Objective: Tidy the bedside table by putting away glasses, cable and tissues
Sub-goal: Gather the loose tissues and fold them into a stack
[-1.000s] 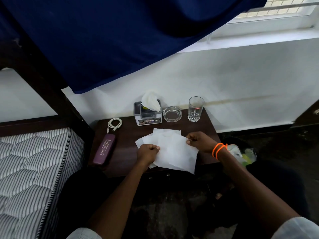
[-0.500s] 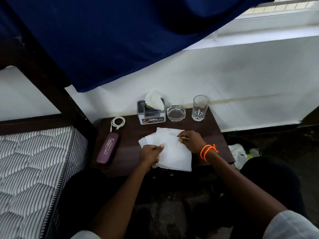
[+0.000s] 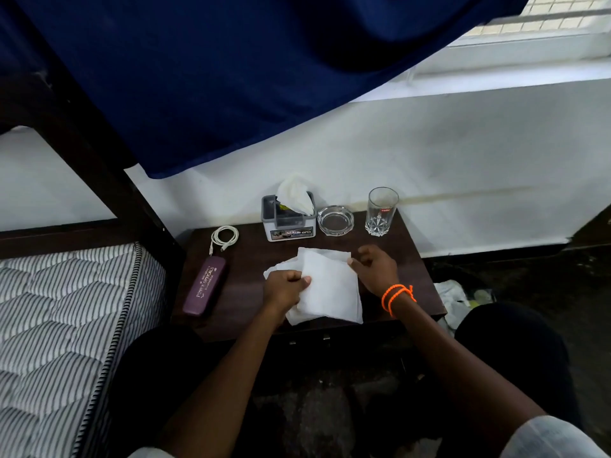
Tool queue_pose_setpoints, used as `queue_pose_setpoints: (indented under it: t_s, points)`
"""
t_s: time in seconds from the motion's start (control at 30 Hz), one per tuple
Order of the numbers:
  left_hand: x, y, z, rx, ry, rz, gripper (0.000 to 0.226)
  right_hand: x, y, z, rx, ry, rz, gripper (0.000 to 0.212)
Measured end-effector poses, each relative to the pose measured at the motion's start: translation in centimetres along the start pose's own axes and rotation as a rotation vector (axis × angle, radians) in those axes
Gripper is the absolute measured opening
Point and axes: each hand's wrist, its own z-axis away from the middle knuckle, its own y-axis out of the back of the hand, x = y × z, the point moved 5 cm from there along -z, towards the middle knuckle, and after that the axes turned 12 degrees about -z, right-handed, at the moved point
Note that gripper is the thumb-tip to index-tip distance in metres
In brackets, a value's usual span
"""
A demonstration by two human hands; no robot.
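Dark polished wood, soft paper, clear glass.
The bedside table [image 3: 251,259] is smooth dark wood; tissues [image 3: 327,285] are matt white paper; ashtray [image 3: 335,220] and tumbler [image 3: 381,211] are glossy glass; the glasses case [image 3: 205,285] has a satin sheen.

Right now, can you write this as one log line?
left hand: pinching tissues | right hand: at tissue edge, grip unclear | cable: coiled | glasses case: shut
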Motion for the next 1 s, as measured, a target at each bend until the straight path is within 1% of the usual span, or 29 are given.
queue_pose_setpoints:
  t_s: [0.07, 0.1, 0.2, 0.3, 0.37, 0.4, 0.47, 0.53, 0.6, 0.63, 0.7, 0.73, 0.8, 0.87, 0.93, 1.0]
  points:
    - [1.0, 0.4, 0.0, -0.018, -0.043, 0.063, 0.014, 0.4, 0.7, 0.0, 0.043, -0.097, -0.095, 0.049]
    - [1.4, 0.5, 0.0, -0.026, -0.056, 0.117, 0.015, 0.6, 0.7, 0.0, 0.019, -0.158, -0.182, 0.053]
    - [2.5, 0.7, 0.2, -0.076, -0.041, 0.337, 0.019, 0.7, -0.5, 0.7, -0.141, -0.333, -0.531, 0.059]
    - [2.7, 0.6, 0.2, -0.126, 0.025, 0.458, 0.013, 0.8, -1.5, 1.8, -0.277, -0.522, -0.715, 0.055]
    - [2.1, 0.4, 0.1, -0.132, 0.075, 0.476, 0.012, 0.8, -2.1, 2.6, -0.364, -0.633, -0.794, 0.047]
    - [1.7, 0.3, 0.0, -0.12, 0.094, 0.449, 0.014, 0.8, -2.2, 2.8, -0.377, -0.654, -0.831, 0.043]
    - [1.0, 0.3, -0.2, -0.083, 0.102, 0.309, 0.016, 0.8, -2.2, 2.8, -0.338, -0.622, -0.851, 0.037]
    - [0.7, 0.3, -0.2, -0.056, 0.086, 0.196, 0.016, 0.9, -1.6, 2.3, -0.25, -0.5, -0.683, 0.032]
    - [0.5, 0.5, -0.2, -0.029, 0.09, 0.19, 0.013, 1.0, -0.6, 1.6, -0.146, -0.366, -0.466, 0.028]
    - [0.4, 0.7, -0.4, -0.004, 0.1, 0.197, 0.01, 1.1, 0.0, 1.3, -0.087, -0.319, -0.412, 0.027]
    - [-0.1, 1.6, -0.8, 0.094, 0.132, 0.17, 0.009, 1.5, 1.1, 0.6, 0.023, -0.277, -0.422, 0.025]
    - [-0.3, 2.2, -1.0, 0.156, 0.139, 0.103, 0.011, 1.7, 1.5, 0.3, 0.061, -0.281, -0.461, 0.025]
    - [-0.6, 3.2, -1.3, 0.246, 0.116, -0.153, 0.02, 2.2, 1.8, -0.1, 0.095, -0.299, -0.527, 0.026]
    - [-0.5, 3.4, -1.1, 0.285, 0.067, -0.391, 0.025, 2.5, 1.6, -0.3, 0.096, -0.318, -0.553, 0.027]
    - [-0.5, 2.9, -0.9, 0.285, 0.021, -0.465, 0.027, 2.8, 1.0, -0.5, 0.083, -0.326, -0.566, 0.025]
    - [-0.5, 2.4, -1.0, 0.277, -0.002, -0.48, 0.028, 3.0, 0.0, -0.6, 0.057, -0.338, -0.585, 0.026]
